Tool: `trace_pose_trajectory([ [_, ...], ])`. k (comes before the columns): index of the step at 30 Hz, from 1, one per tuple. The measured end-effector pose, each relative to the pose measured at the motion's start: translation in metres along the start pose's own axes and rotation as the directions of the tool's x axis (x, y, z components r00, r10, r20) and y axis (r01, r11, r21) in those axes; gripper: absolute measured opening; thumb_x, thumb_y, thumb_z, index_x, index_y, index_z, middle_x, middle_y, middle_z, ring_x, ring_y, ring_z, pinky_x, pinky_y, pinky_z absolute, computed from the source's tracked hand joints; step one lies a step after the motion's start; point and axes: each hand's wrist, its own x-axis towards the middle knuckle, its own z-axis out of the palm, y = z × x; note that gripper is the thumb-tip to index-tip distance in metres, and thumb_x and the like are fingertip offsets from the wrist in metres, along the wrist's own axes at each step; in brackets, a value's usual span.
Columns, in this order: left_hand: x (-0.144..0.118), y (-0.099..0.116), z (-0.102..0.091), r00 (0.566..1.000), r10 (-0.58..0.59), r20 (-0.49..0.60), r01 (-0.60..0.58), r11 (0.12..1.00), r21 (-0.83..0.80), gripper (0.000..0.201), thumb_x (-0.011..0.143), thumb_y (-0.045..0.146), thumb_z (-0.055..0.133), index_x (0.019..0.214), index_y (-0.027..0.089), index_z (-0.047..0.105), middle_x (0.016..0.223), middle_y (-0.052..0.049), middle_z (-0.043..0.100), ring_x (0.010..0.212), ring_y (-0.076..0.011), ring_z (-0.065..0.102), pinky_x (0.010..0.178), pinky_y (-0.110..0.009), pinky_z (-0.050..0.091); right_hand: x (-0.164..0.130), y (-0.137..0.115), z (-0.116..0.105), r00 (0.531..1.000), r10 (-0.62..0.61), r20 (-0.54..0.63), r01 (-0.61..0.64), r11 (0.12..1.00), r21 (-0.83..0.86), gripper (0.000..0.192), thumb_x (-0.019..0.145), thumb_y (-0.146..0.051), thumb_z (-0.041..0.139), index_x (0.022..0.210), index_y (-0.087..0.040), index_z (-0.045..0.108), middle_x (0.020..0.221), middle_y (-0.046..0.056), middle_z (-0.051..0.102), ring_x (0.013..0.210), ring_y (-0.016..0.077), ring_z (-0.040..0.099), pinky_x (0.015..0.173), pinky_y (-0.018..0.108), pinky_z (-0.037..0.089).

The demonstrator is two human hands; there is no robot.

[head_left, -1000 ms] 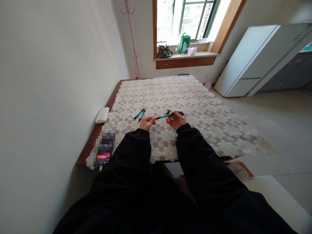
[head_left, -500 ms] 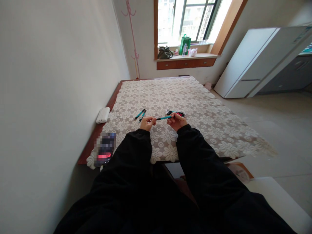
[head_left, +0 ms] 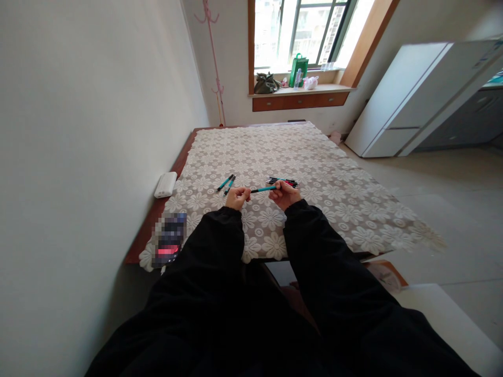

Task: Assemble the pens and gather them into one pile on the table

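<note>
Both my hands hold one teal pen (head_left: 262,189) just above a table covered by a white flowered lace cloth (head_left: 298,157). My left hand (head_left: 237,198) grips the pen's left end. At the right end, my right hand (head_left: 284,193) closes on it. Right behind my right hand lies a small bundle of black and red pens (head_left: 283,181). Two more teal pens (head_left: 227,184) rest on the cloth beyond my left hand. Black sleeves cover both arms.
A white box-shaped object (head_left: 165,185) lies at the table's left edge by the wall, and a dark phone-like item (head_left: 170,242) sits at the near left corner. A white fridge (head_left: 408,99) leans in view on the right. Bags stand on the windowsill (head_left: 298,90).
Both hands stay on the teal pen with only slight shifts. The view itself has moved a little.
</note>
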Motion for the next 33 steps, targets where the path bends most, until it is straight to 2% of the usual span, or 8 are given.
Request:
trace_pose_trajectory([
  [5,0.001,-0.003,0.001,0.999,0.011,-0.045,-0.011,1.0,-0.004,0.057,0.085,0.07,0.054,0.057,0.02,0.059,0.055,-0.003,0.063,0.056,-0.0163,0.057,0.063,-0.033,0.047,0.001,0.0,0.0,1.0,-0.014,0.023,0.014,1.0,-0.003,0.034,0.092,-0.054,0.061,0.074,-0.025,0.059,0.054,-0.003,0.033,0.058,0.0165,0.043,0.064,0.034,0.04],
  [11,0.001,-0.003,0.002,0.999,0.031,-0.043,-0.031,1.0,-0.002,0.056,0.086,0.067,0.053,0.056,0.02,0.059,0.056,-0.003,0.064,0.057,-0.017,0.059,0.063,-0.033,0.047,-0.001,-0.002,0.002,1.0,0.019,-0.011,-0.018,0.998,0.061,0.036,0.09,-0.061,0.059,0.089,-0.025,0.068,0.061,0.0,0.049,0.064,0.0196,0.05,0.064,0.036,0.044],
  [16,0.0,-0.003,0.003,0.998,0.031,-0.051,-0.032,0.999,-0.026,0.055,0.085,0.066,0.055,0.057,0.02,0.062,0.055,-0.003,0.063,0.056,-0.0164,0.057,0.062,-0.033,0.045,0.0,0.0,-0.001,1.0,0.003,-0.026,-0.002,1.0,0.027,0.036,0.086,-0.058,0.059,0.089,-0.025,0.07,0.06,0.001,0.051,0.065,0.0214,0.053,0.066,0.038,0.046],
  [21,0.002,-0.01,0.005,0.991,-0.012,-0.132,0.012,1.0,-0.001,0.06,0.085,0.072,0.055,0.054,0.021,0.059,0.051,-0.002,0.058,0.051,-0.0165,0.054,0.056,-0.033,0.041,0.011,0.008,-0.016,0.981,-0.162,-0.108,0.127,0.953,-0.276,0.05,0.081,-0.07,0.06,0.085,-0.022,0.074,0.062,0.003,0.059,0.059,0.0189,0.051,0.058,0.035,0.042],
  [23,0.003,-0.011,0.005,0.987,-0.036,-0.16,0.038,0.999,0.009,0.062,0.085,0.074,0.055,0.053,0.021,0.058,0.05,-0.002,0.056,0.05,-0.0166,0.052,0.055,-0.033,0.04,0.014,0.011,-0.023,0.959,-0.261,-0.109,0.173,0.848,-0.501,0.048,0.079,-0.068,0.067,0.088,-0.021,0.076,0.07,0.004,0.065,0.06,0.0169,0.052,0.059,0.033,0.042],
  [26,0.002,-0.011,0.005,0.978,-0.064,-0.2,0.073,0.997,0.037,0.061,0.088,0.072,0.053,0.053,0.022,0.057,0.051,-0.003,0.055,0.05,-0.0169,0.05,0.055,-0.033,0.038,0.015,0.017,-0.033,0.942,-0.334,-0.022,0.201,0.618,-0.76,0.039,0.076,-0.058,0.075,0.093,-0.023,0.078,0.083,0.004,0.073,0.067,0.0169,0.057,0.064,0.032,0.045],
  [30,0.0,-0.004,0.003,0.971,-0.093,-0.219,0.14,0.967,0.214,0.052,0.091,0.06,0.057,0.055,0.023,0.057,0.051,-0.002,0.055,0.054,-0.0187,0.051,0.059,-0.034,0.036,0.015,0.019,-0.043,0.955,-0.28,0.096,0.193,0.342,-0.92,0.03,0.081,-0.049,0.068,0.095,-0.025,0.077,0.086,0.004,0.075,0.074,0.0201,0.062,0.072,0.035,0.05],
  [33,-0.001,0.001,0.003,0.948,-0.075,-0.31,0.188,0.916,0.353,0.038,0.089,0.051,0.064,0.063,0.023,0.061,0.062,-0.004,0.063,0.064,-0.0207,0.057,0.066,-0.034,0.04,0.012,0.009,-0.056,0.952,-0.279,0.123,0.148,0.068,-0.987,0.022,0.084,-0.037,0.064,0.097,-0.024,0.077,0.099,0.008,0.077,0.092,0.0255,0.066,0.088,0.041,0.051],
])
